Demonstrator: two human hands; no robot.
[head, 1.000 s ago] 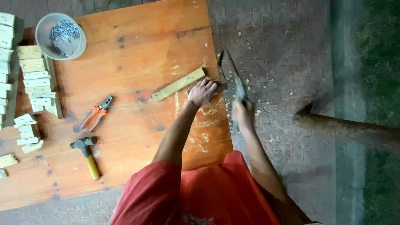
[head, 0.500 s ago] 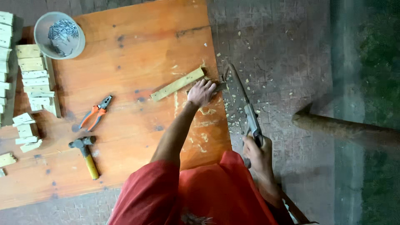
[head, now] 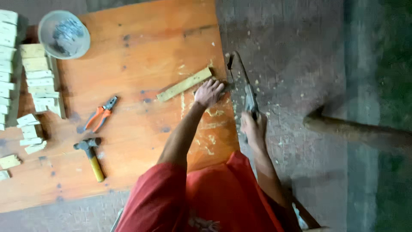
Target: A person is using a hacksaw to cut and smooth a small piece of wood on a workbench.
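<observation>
Left hand [head: 209, 92] is pressed flat on one end of a pale narrow wooden strip [head: 184, 84], grip open, at the orange wooden worktop [head: 141, 38] edge. Right hand [head: 253, 129] has its grip wrapped tight round a grey-bladed handsaw [head: 244, 83] just beside that edge.

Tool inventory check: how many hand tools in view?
3. Saw in the right hand at the board edge; pliers and hammer lying on the board. None visibly hidden.

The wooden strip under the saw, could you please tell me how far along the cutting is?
Done: cut blocks stacked at the board's left edge. In hand: left hand pins the strip, right hand works the saw. Left: most of the strip remains whole.
</observation>
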